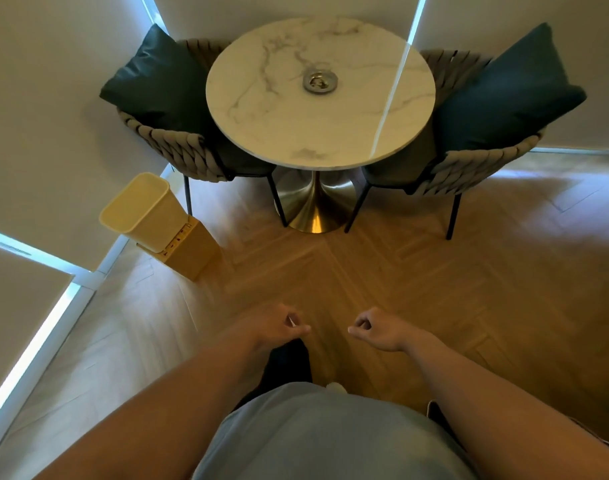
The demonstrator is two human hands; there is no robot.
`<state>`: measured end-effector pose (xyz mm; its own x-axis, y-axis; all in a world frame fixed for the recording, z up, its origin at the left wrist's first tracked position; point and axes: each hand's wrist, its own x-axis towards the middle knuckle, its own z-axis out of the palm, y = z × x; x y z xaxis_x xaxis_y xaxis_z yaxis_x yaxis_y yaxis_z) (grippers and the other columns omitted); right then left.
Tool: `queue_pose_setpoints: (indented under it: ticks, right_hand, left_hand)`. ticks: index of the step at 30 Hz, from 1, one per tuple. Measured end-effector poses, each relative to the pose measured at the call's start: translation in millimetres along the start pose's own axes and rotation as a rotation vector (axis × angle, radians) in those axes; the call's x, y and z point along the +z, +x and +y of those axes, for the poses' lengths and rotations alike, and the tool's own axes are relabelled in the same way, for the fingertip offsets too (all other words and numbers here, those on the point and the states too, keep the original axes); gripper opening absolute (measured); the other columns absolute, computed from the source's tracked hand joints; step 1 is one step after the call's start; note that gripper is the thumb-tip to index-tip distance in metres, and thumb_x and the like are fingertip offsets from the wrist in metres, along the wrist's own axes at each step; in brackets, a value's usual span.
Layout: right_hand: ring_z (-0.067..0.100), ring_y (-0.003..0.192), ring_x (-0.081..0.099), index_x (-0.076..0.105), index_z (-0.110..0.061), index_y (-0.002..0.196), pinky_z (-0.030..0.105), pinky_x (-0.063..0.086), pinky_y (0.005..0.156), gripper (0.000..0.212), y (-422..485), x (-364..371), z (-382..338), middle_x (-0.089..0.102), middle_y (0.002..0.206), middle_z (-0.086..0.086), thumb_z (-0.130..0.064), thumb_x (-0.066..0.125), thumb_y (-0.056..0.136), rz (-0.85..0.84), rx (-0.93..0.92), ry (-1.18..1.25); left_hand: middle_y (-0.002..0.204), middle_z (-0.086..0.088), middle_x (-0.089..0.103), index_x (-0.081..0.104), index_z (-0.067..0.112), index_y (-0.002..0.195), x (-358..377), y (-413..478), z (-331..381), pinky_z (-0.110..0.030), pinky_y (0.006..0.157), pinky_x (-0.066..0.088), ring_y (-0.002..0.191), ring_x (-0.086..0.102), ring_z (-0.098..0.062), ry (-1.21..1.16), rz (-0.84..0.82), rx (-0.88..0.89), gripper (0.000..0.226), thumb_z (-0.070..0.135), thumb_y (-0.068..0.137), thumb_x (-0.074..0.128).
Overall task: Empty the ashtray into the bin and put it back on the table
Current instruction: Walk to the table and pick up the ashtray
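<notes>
A round metal ashtray (pixel 319 82) sits near the middle of the round white marble table (pixel 296 133). A pale yellow bin (pixel 143 209) stands on the floor to the left of the table, beside the wall, its mouth tilted toward me. Both of my hands hang low over the wooden floor, well short of the table. My left hand (pixel 279 325) is loosely curled with the fingers closed. My right hand (pixel 374 329) is curled the same way. Neither hand holds anything that I can make out.
Two woven chairs with dark teal cushions flank the table, one on the left (pixel 178 147) and one on the right (pixel 469 161). The table rests on a gold pedestal base (pixel 315 206). A tan box (pixel 188 252) sits against the bin. Curtained walls close the left side.
</notes>
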<state>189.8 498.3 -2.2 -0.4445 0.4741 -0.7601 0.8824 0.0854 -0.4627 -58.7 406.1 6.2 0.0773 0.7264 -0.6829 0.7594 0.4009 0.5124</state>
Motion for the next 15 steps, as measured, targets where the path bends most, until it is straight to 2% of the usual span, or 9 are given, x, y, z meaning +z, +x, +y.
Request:
queue_pose_setpoints:
  ticks: [4,10,15]
  right_hand:
    - [0.013,0.098,0.058,0.06,-0.013,0.128,0.026,0.045,0.079,0.048,37.1,-33.0,-21.4,0.062,0.112,0.001,-0.048,0.055,0.095,0.013,0.003,0.0]
    - [0.002,0.077,0.052,0.062,-0.014,0.125,0.021,0.04,0.066,0.046,96.8,-92.5,-72.7,0.06,0.098,-0.004,-0.048,0.055,0.095,0.078,-0.006,-0.028]
    - [0.014,0.103,0.059,0.06,-0.016,0.129,0.029,0.05,0.085,0.047,133.0,-132.6,-109.2,0.065,0.119,0.002,-0.049,0.054,0.095,0.124,-0.007,-0.02]
  left_hand:
    - [0.118,-0.003,0.067,0.066,0.015,0.118,-44.2,37.3,-11.1,-0.04,0.095,0.053,0.105,0.062,-0.018,-0.001,-0.03,0.026,0.051,0.057,0.091,0.058]
    - [0.119,0.0,0.065,0.064,0.022,0.119,-136.5,93.3,-32.3,-0.036,0.093,0.052,0.105,0.06,-0.013,0.036,-0.009,0.064,0.052,0.063,0.088,0.056]
    - [0.12,0.0,0.064,0.063,0.024,0.119,-202.7,124.1,-38.6,-0.035,0.092,0.051,0.105,0.06,-0.014,0.061,-0.002,0.09,0.052,0.064,0.088,0.056]
